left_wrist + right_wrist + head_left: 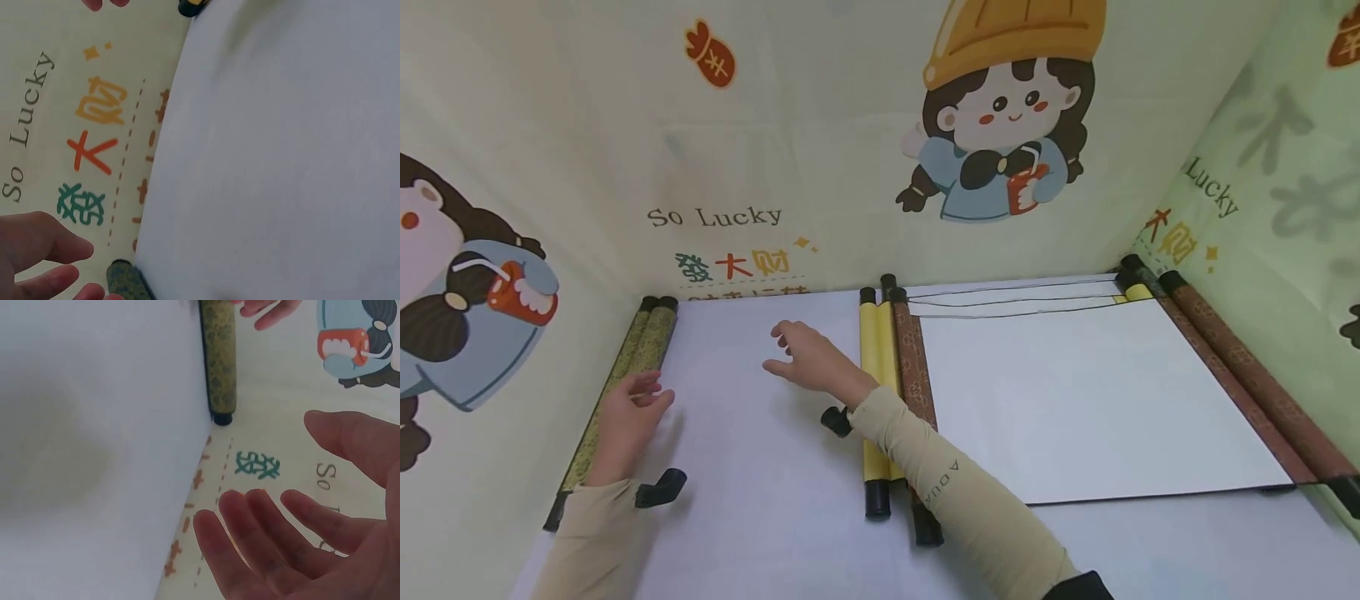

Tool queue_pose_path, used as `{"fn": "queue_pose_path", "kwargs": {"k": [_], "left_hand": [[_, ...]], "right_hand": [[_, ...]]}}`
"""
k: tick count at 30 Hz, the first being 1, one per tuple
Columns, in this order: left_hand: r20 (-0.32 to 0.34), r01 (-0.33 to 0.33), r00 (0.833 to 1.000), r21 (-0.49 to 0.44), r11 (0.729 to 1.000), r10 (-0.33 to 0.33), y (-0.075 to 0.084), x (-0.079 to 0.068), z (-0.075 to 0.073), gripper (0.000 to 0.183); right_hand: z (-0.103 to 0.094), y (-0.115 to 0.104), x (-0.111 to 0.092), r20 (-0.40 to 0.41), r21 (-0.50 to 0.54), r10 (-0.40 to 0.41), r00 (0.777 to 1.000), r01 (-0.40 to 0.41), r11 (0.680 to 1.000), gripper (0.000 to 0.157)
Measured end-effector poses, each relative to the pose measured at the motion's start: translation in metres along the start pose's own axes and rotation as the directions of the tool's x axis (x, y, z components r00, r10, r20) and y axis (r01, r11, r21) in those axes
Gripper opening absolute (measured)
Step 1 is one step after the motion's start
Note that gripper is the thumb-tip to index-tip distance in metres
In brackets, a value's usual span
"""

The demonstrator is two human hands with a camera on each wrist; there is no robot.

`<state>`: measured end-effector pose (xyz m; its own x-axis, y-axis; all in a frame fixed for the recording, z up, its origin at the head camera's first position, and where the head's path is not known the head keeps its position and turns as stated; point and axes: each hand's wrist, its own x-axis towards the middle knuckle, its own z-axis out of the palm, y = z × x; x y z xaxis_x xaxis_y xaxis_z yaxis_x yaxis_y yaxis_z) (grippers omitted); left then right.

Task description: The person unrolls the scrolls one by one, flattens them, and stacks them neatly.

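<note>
Two green-gold patterned scroll rollers (655, 333) with black end knobs lie side by side at the left of the table. My left hand (628, 425) hovers beside and over them, fingers loosely bent, holding nothing. Its fingers (53, 240) show at the lower left of the left wrist view, by a roller's end. To the right, my right hand (816, 358) hangs above the white surface, thumb apart from the fingers and nothing in its grasp. In the right wrist view its fingers (250, 550) are spread and gently curved. The right forearm crosses over yellow rollers (870, 342).
Next to the yellow rollers lies a brown patterned roller (912, 358). Layered white sheets (1090, 400) stretch from there to more brown rollers (1255, 358) at the right. A cartoon-printed cloth (820, 133) hangs around the white table (745, 517).
</note>
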<state>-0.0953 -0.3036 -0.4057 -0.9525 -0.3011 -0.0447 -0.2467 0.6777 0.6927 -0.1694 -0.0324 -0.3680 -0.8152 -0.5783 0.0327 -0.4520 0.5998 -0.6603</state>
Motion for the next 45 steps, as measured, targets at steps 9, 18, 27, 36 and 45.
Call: {"fn": "queue_pose_path", "kwargs": {"k": [9,18,27,36,45], "left_hand": [[-0.073,0.063,0.996,0.038,0.997,-0.060,-0.013,0.003,-0.017,0.054],[-0.105,0.050,0.993,0.042,0.998,-0.046,-0.027,0.011,-0.030,0.060],[-0.109,0.054,0.993,0.043,0.998,-0.049,-0.030,0.015,-0.037,0.061],[-0.059,0.132,0.990,0.007,0.991,-0.131,-0.040,0.020,-0.047,0.068],[-0.009,0.127,0.992,-0.008,0.992,-0.127,-0.049,0.031,-0.049,0.075]], "right_hand": [[0.027,-0.022,0.017,0.069,0.032,-0.015,0.997,0.013,0.999,0.051],[0.058,-0.038,0.030,0.122,0.114,-0.004,0.993,-0.010,0.993,0.055],[0.078,-0.052,0.036,0.166,0.063,-0.012,0.986,0.002,0.998,0.054],[0.096,-0.064,0.042,0.194,0.033,-0.011,0.981,0.005,0.999,0.053],[0.120,-0.075,0.051,0.214,0.016,-0.002,0.977,-0.001,1.000,0.054]]}}
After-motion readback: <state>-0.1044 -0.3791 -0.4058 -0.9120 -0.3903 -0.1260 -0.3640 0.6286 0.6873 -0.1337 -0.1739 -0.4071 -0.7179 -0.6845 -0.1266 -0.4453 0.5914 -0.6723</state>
